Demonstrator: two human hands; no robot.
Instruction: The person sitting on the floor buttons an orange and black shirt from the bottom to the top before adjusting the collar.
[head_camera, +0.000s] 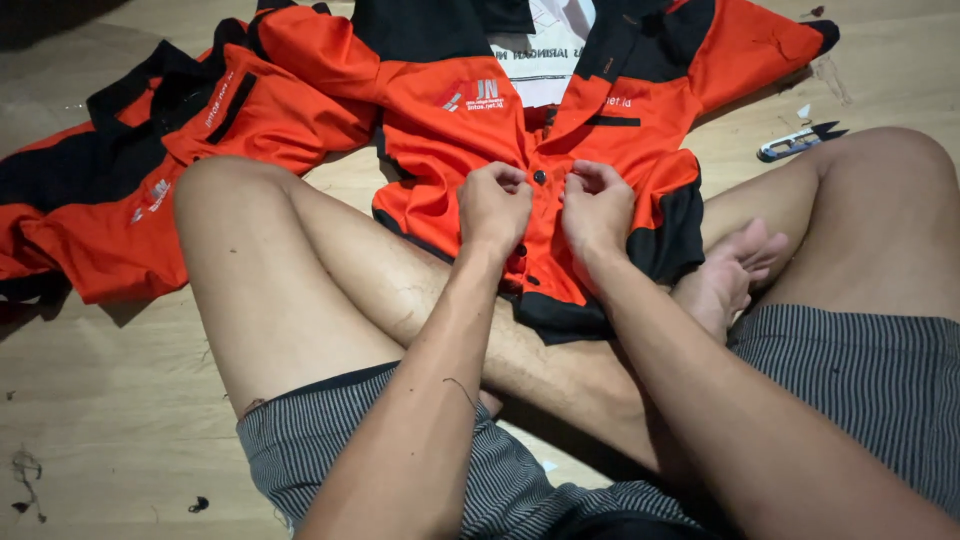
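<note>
Seated cross-legged on the wooden floor (110, 400), a person's left hand (493, 207) and right hand (597, 205) pinch the orange-and-black button-front work shirt (450, 140) at twelve o'clock. Keeping the placket taut beside the small black button (540, 177) looks wise. Thread snips (797, 142) lie at two o'clock.

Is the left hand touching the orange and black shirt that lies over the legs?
Touching. The head view shows the left hand pinching the front edge of the orange and black shirt beside a black button.
</note>
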